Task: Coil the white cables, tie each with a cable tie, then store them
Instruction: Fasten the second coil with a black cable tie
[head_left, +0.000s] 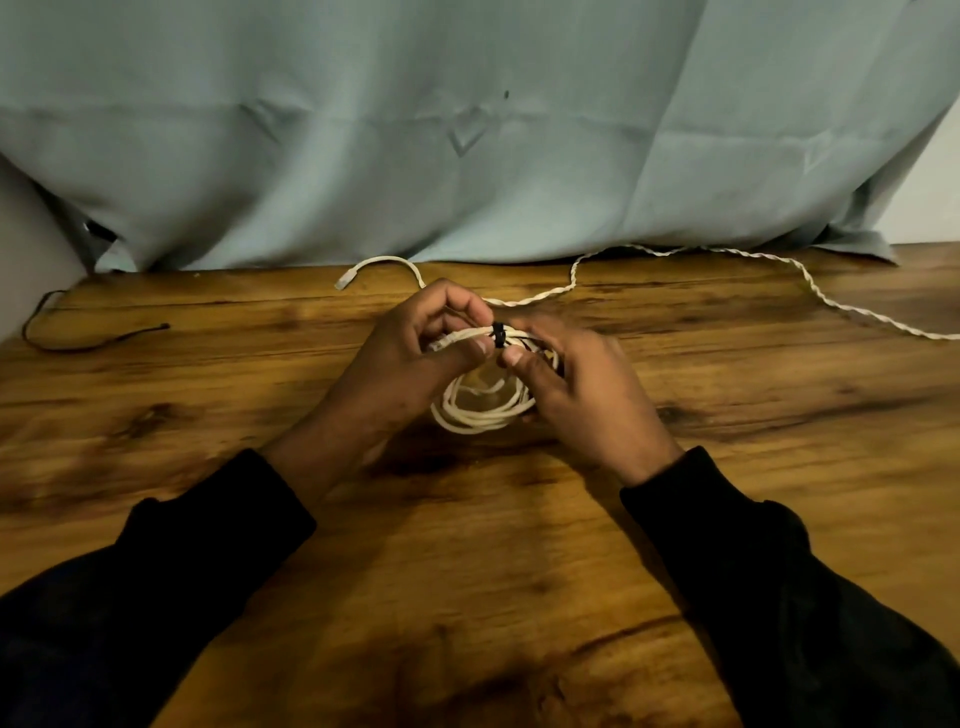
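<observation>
Near the middle of the wooden tabletop (467, 545), the left hand (415, 358) and right hand (582, 395) grip a coiled white cable (483, 415) with a black cable tie (498, 334) wrapped round its top. A loose white cable (691, 252) trails along the far edge toward the right edge. A second black tie (93, 345) lies near the far left corner, below a pale blue cloth (467, 130).

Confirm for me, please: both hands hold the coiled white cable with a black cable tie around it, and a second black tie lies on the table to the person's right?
Not quite. The head view shows the spare black tie lying on the table to the person's left, not right. The rest holds: the left hand and right hand hold the coiled white cable with a black cable tie around it.
</observation>
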